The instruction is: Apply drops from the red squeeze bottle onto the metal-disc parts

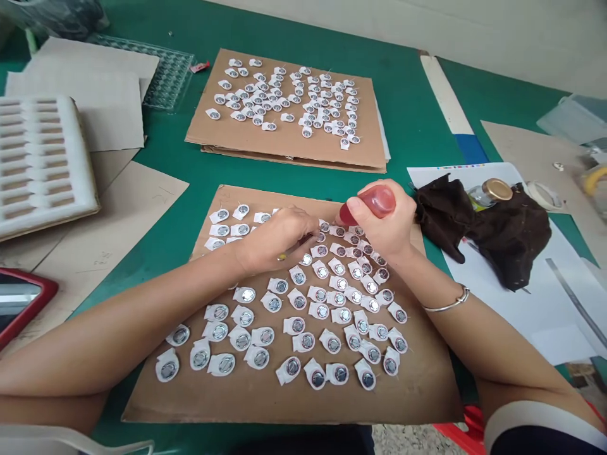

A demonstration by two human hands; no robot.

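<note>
A brown cardboard sheet (237, 398) carries many small white tabs with round metallic discs. Over its upper middle, my left hand (279, 237) is closed around a thin pointed tool (298, 246), which lies slanted under the fingers. My right hand (391, 215) wraps round a red squeeze bottle (379, 200), tilted with its narrower end down to the left, above the upper right part of the sheet. Both hands are close together near a white tab (324, 225). The exact tip of the bottle is hard to make out.
Behind lies a second cardboard stack (284, 142) bearing more tabs. A white slotted tray (42, 158) and a red-edged device (28, 303) stand left. On the right are dark cloths (512, 234), a gold-lidded jar (496, 191) and white paper (474, 278).
</note>
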